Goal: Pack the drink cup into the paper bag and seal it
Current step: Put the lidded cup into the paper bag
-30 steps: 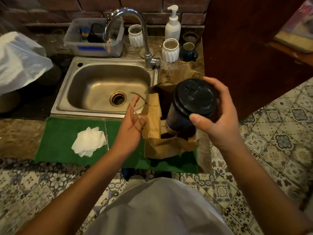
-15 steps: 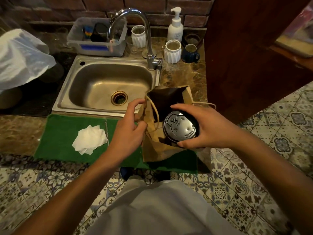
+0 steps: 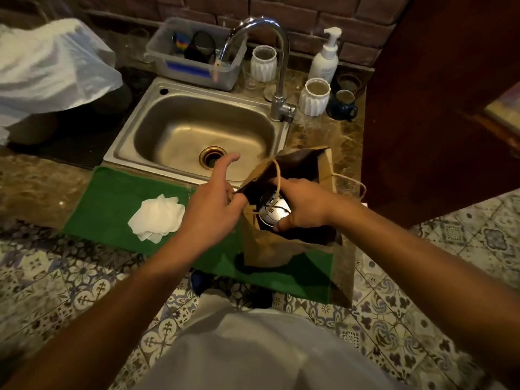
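Observation:
A brown paper bag point(image 3: 270, 249) with twine handles stands open on the green mat point(image 3: 112, 209), right of the sink. The drink cup point(image 3: 274, 211) sits deep inside it; only its dark lid, glinting with light, shows. My right hand point(image 3: 304, 204) reaches into the bag's mouth with fingers curled around the lid. My left hand point(image 3: 213, 204) pinches the bag's left rim near a handle, index finger stretched toward the sink.
A crumpled white napkin point(image 3: 156, 218) lies on the mat's left. The steel sink point(image 3: 197, 133) and tap point(image 3: 278, 102) are behind. White cups point(image 3: 313, 97), a soap bottle point(image 3: 323, 60), a dark mug point(image 3: 342, 104) and a plastic tub point(image 3: 194, 60) line the back. A wooden panel point(image 3: 436, 108) stands right.
My right hand has lowered the cup from above the bag down into it. My left hand went from open beside the bag to gripping its rim.

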`<action>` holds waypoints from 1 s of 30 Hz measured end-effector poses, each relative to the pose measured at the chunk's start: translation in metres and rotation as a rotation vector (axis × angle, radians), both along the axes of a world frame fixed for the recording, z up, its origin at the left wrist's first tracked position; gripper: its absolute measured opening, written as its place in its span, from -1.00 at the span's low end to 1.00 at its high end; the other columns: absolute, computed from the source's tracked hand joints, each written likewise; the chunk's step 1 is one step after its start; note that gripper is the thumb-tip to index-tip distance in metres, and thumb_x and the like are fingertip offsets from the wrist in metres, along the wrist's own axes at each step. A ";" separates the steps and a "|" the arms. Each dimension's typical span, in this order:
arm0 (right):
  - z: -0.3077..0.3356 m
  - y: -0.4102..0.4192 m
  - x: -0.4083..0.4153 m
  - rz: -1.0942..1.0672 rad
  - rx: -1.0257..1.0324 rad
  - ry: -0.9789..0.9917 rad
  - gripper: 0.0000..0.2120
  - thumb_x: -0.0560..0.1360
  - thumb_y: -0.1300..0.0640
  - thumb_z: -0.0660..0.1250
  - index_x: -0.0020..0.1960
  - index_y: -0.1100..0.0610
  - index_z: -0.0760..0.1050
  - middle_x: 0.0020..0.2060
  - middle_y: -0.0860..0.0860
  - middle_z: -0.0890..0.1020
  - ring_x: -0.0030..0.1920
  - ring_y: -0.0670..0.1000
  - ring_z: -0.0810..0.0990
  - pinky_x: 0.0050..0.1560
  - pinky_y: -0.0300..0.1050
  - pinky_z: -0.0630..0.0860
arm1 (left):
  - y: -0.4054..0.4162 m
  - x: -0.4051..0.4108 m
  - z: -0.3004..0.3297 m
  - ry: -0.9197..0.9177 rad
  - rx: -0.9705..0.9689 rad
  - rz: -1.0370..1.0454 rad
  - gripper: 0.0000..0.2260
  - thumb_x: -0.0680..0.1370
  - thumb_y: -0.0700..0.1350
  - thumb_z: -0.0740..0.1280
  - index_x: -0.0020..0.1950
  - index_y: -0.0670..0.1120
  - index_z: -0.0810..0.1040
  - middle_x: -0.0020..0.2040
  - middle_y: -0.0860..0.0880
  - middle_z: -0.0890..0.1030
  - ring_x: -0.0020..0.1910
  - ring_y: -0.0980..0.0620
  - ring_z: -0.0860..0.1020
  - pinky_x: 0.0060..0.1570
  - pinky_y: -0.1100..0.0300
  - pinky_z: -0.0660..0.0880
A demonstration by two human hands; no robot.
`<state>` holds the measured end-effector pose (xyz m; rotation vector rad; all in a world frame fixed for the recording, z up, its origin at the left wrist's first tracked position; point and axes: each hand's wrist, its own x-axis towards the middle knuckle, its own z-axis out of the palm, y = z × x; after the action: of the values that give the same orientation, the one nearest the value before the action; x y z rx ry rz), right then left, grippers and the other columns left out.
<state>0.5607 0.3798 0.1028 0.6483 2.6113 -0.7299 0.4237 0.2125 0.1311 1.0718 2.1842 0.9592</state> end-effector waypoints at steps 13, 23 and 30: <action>-0.016 0.005 -0.026 -0.014 0.075 -0.044 -0.05 0.38 -0.13 0.60 0.64 -0.02 0.21 0.46 0.12 0.49 0.42 0.20 0.50 0.36 0.04 0.47 | 0.002 -0.025 -0.017 -0.085 0.056 0.031 -0.32 0.55 -0.24 0.30 0.48 0.37 0.21 -0.29 -0.08 0.62 -0.50 0.00 0.65 -0.26 -0.13 0.65; -0.017 0.007 -0.026 -0.058 0.087 -0.095 0.01 0.40 -0.20 0.57 0.67 -0.03 0.10 0.43 0.16 0.51 0.39 0.24 0.52 0.29 0.04 0.49 | 0.002 -0.025 -0.023 -0.123 0.054 0.030 -0.33 0.59 -0.26 0.29 0.48 0.41 0.21 -0.22 -0.15 0.64 -0.48 -0.03 0.67 -0.38 0.04 0.57; 0.017 -0.015 -0.007 0.101 0.325 0.047 -0.30 0.50 -0.23 0.44 0.56 -0.07 0.33 0.31 0.05 0.59 0.24 0.17 0.62 0.11 0.04 0.56 | 0.003 -0.026 -0.025 -0.192 0.084 0.089 -0.37 0.63 -0.26 0.29 0.48 0.38 0.26 -0.23 -0.15 0.63 -0.48 -0.11 0.64 -0.53 0.15 0.55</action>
<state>0.5539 0.3648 0.1199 0.5870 2.8101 -0.2951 0.3980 0.2154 0.1056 0.8863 2.0644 1.1530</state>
